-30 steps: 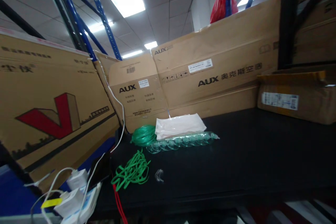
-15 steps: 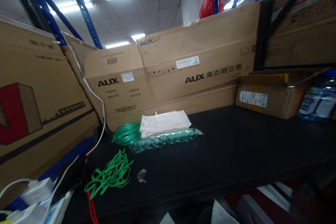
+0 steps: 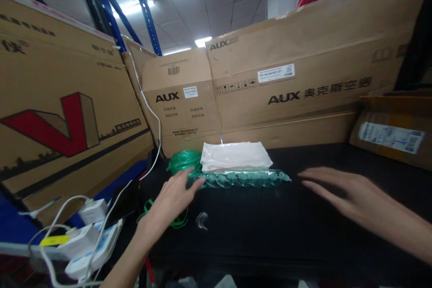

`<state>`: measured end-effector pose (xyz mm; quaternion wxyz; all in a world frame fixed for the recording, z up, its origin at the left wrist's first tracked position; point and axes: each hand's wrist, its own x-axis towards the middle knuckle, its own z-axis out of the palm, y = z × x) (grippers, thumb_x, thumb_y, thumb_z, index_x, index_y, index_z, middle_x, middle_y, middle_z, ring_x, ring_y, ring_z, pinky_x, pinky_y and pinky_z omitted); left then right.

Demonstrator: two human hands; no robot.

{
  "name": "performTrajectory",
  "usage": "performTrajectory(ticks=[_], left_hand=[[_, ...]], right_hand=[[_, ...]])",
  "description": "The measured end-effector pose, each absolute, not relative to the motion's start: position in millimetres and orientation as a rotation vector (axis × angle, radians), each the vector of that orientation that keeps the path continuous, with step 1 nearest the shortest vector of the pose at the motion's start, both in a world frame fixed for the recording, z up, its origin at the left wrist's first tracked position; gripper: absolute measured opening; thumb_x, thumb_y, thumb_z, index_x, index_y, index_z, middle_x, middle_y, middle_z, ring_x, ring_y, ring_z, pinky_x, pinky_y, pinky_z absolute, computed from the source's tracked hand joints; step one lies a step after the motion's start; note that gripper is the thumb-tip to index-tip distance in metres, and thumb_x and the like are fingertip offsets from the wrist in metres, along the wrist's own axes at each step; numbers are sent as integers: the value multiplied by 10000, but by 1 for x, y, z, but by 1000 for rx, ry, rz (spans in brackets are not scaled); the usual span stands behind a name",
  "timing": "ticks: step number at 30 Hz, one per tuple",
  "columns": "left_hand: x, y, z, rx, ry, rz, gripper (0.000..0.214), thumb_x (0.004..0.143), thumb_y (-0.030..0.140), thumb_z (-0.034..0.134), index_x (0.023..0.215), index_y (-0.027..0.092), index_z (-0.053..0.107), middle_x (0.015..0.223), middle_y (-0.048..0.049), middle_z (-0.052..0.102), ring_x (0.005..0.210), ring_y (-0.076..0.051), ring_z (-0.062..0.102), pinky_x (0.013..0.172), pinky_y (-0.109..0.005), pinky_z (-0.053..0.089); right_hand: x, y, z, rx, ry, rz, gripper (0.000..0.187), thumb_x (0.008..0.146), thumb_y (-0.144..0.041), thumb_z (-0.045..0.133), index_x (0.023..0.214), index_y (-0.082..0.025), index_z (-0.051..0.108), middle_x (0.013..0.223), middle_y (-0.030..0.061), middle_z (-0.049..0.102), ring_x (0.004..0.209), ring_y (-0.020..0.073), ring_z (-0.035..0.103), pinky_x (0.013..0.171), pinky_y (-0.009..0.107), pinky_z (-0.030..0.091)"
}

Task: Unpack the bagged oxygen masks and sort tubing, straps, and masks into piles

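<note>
My left hand (image 3: 170,200) reaches in over the dark tabletop, thumb apart from its fingers. Its fingertips are at the left end of a clear sleeve of green-tinted round pieces (image 3: 245,178); whether they touch it I cannot tell. Beyond those fingers lies a coil of shiny green cord (image 3: 184,160). My right hand (image 3: 349,189), slightly blurred, is open and holds nothing, just off the sleeve's right tip. A white flat packet (image 3: 236,155) lies behind the sleeve. Green flat bands (image 3: 180,222) are mostly hidden under my left hand and wrist. Thin clear loops (image 3: 202,220) lie nearer me.
AUX cardboard panels (image 3: 286,76) wall off the back of the black table (image 3: 263,229). An open carton (image 3: 391,130) stands at right. White plugs and a power strip (image 3: 92,252) are at lower left, with a white cable (image 3: 158,130) running up the corner.
Both hands have come into view, one from each side. The camera has turned left, so the scene sits further right. The green bands are now largely covered by my left hand and wrist.
</note>
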<state>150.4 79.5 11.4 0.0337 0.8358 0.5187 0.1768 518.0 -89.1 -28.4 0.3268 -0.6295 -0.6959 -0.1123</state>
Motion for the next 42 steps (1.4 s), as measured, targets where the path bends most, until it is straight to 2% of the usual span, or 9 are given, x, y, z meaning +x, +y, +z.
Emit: performTrajectory(ticks=[2,7,15,18,23,28,32,37,42], left_hand=[[163,91,10,2578,1670,371,635,995,555,441,1469,138,509,1401,-192,623,1306,-369,576,1072,-487,437],[168,118,-1,2543,1726,248,702,968,605,452,1445,95,533,1314,-262,661,1262,-426,600,1018,-505,455],[157,132,-15,2534,1722,250,678,966,638,405,1410,156,580,1269,-212,702,1233,-421,619,1000,-510,466],[158,132,-15,2555,1685,278,626,973,604,420,1386,170,601,1216,-195,729,1205,-413,636,989,-512,470],[162,127,-12,2631,1527,290,456,992,494,453,1261,214,692,1176,-128,758,1159,-363,670,956,-444,497],[164,127,-13,2688,1392,329,394,1019,382,427,1297,253,674,1264,-54,732,1207,-311,653,1000,-395,480],[159,130,-18,2695,1399,351,396,1020,345,424,1330,252,652,1275,-64,725,1220,-318,643,1013,-412,475],[156,122,-19,2710,1413,460,412,1009,375,474,1370,226,605,1345,-99,680,1270,-314,610,1045,-430,460],[173,109,-17,2735,1352,491,462,978,397,562,1385,179,573,1424,-134,603,1307,-310,568,1075,-412,436]], right_hand=[[517,-57,-33,-1646,-1850,-225,489,982,-495,451,1202,-168,740,1210,151,748,1106,340,711,994,510,563],[513,-17,-51,-1720,-1880,-90,485,961,-448,507,1289,-138,683,1251,169,722,1134,348,695,1012,514,540],[523,-20,-58,-1758,-1863,-13,433,983,-429,491,1283,-190,693,1222,119,746,1104,318,710,995,470,545],[529,-21,-56,-1774,-1841,-16,434,978,-438,488,1259,-195,711,1203,113,760,1087,328,720,953,471,566],[541,-25,-53,-1795,-1802,-29,441,953,-438,501,1202,-166,743,1172,126,773,1076,341,728,930,461,580],[551,-29,-55,-1806,-1772,-45,480,949,-463,491,1206,-142,739,1187,146,765,1093,351,720,953,489,571],[551,-33,-59,-1799,-1752,-54,508,951,-497,495,1266,-162,710,1232,135,747,1128,338,706,990,483,558],[545,-37,-60,-1752,-1748,-82,569,962,-537,501,1388,-181,623,1374,133,665,1255,329,628,1091,495,483],[536,-29,-58,-1752,-1831,-34,540,945,-510,529,1356,-180,647,1327,134,690,1216,322,653,1069,466,505]])
